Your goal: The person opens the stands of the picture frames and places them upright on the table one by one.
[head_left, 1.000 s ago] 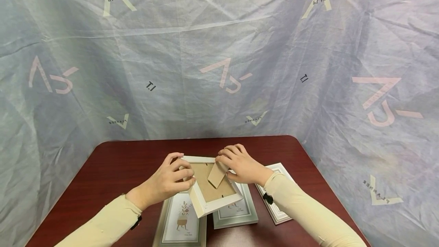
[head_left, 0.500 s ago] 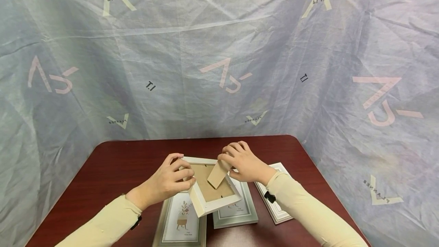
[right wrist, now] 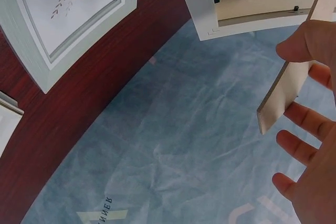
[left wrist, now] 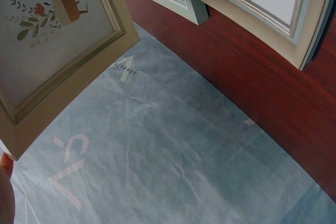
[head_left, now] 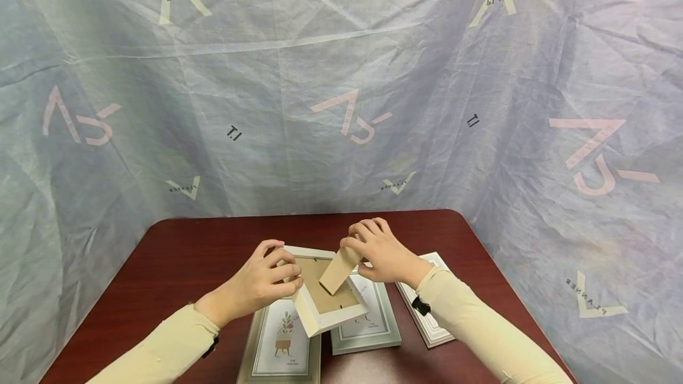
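Observation:
My left hand grips the left side of a photo frame, held tilted above the table with its brown backing board facing me. Its front, a plant picture in a cream border, shows in the left wrist view. My right hand pinches the frame's easel stand, a flat tan strip that swings out from the backing. In the right wrist view, thumb and fingers hold the stand near its free end, the other fingers spread. Small dark tabs sit along the backing's edge.
Beneath the held frame, a beige-grey frame and a pale green-grey frame lie face up on the dark red table. A white frame lies right, partly under my right forearm. Grey printed cloth hangs behind.
My right hand has moved slightly up and right, drawing the stand farther out from the backing. The held frame has turned a little; my left hand keeps nearly the same place.

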`<state>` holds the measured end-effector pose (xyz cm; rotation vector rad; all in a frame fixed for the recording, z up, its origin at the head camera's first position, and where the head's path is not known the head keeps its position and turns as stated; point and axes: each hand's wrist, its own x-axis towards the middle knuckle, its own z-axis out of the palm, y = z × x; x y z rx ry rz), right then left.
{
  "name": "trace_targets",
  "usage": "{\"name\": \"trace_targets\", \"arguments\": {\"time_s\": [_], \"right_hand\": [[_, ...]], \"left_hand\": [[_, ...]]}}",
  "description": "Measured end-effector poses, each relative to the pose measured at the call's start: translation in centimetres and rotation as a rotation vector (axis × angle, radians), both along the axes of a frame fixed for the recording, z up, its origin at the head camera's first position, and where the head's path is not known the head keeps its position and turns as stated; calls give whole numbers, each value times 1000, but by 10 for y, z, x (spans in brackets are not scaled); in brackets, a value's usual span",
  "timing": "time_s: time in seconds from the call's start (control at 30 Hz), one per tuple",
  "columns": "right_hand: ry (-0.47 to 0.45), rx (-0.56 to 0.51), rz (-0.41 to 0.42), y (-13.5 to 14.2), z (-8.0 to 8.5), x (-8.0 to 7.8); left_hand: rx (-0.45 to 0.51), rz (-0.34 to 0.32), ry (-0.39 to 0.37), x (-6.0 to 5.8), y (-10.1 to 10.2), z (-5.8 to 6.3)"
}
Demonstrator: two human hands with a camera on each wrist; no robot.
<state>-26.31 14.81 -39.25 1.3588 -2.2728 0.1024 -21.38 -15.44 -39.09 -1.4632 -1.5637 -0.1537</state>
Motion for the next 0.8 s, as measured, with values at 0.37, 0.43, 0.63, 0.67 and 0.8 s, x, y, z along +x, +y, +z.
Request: {"name": "trace_targets", "arguments": {"time_s": [0.37, 0.43, 0.63, 0.67, 0.8], "right_hand": [[-11, -28, 9, -1, -3, 2], [-11, -34, 9, -1, -3, 1], [-3, -67, 11, 2, -4, -1], [-3, -69, 12, 3, -4, -1], [-13, -70, 14, 4, -5, -2]], "left_hand": [[5, -16, 13, 1, 0, 1], [7, -17, 11, 2, -1, 2], [10, 3, 13, 4, -5, 7], [10, 5, 16, 4, -5, 7], [14, 7, 25, 4, -6, 9]]}}
